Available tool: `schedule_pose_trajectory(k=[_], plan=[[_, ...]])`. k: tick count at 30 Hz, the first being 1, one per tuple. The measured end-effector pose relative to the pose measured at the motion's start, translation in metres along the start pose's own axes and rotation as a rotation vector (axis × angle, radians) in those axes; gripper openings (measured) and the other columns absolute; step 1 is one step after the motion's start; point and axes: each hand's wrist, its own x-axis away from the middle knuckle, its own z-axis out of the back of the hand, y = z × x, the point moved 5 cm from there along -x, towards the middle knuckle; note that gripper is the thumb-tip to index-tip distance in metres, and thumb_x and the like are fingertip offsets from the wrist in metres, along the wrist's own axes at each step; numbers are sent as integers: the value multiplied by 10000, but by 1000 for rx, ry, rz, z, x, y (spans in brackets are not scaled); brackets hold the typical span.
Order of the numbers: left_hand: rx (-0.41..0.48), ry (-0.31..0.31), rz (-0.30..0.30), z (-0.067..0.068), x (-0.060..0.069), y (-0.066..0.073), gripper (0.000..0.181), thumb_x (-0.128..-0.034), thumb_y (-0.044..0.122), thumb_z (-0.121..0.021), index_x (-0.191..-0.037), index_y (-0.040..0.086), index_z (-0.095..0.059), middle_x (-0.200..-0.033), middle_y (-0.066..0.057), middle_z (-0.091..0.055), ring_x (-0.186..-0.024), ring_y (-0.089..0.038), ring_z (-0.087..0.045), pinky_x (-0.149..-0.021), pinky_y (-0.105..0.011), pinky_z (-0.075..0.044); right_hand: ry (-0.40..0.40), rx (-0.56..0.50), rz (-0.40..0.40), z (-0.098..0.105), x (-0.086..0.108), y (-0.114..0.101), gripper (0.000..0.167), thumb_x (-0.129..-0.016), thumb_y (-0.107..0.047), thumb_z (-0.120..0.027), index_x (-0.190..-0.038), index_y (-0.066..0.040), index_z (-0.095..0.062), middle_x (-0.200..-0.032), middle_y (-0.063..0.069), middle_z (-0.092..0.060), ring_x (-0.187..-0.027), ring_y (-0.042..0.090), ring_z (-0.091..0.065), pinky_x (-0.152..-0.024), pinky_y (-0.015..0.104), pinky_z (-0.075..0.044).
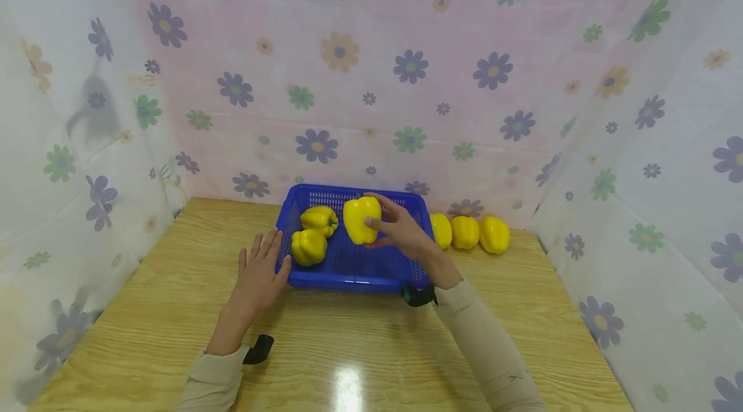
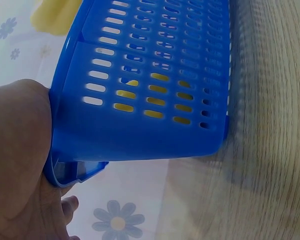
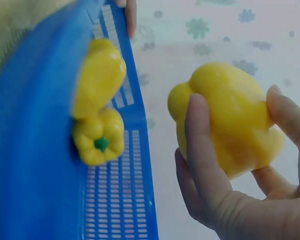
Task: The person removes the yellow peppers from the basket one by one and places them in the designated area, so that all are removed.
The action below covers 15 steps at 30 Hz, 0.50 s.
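Gripping a yellow pepper [image 1: 358, 221] round its sides, the right hand [image 1: 408, 231] holds it above the blue basket [image 1: 354, 284]; the left hand [image 1: 258, 278], spread, touches its left rim, probably steadying it. Two peppers [image 1: 309, 248] lie inside near that rim; three more peppers [image 1: 465, 233] sit towards the tabletop's [image 1: 307, 344] far right corner.

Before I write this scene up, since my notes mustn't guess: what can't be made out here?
- Head view: the left side of the nearest outside pepper, hidden by the basket.
- Left wrist view: the peppers inside, hidden by the slotted wall except yellow bits; a yellow shape, blurred, cut off by the top edge.
- Right wrist view: most of the left hand, beyond the top edge.
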Motion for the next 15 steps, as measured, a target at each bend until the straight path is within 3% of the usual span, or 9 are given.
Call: schedule_pose_trajectory(k=[7, 15], plan=[[18, -5, 5, -1, -1, -1, 626, -1092, 300, -410, -1610, -2, -228, -1670, -216, -218, -1554, -456, -48, -1181, -719, 14, -20, -70, 83, -9, 21, 5, 614, -1039, -79, -568, -1598, -183, -338, -1520, 245, -407, -1203, 384, -611, -828, 522, -606], [19, -9, 8, -1, 0, 0, 626, -1094, 294, -409, -1609, -8, -221, -1671, -220, -210, -1556, -455, -37, -1179, -723, 7, -44, -167, 206, -9, 40, 18, 691, -1028, -150, -613, -1621, -119, -260, -1507, 227, -427, -1200, 321, -625, -826, 488, -610]])
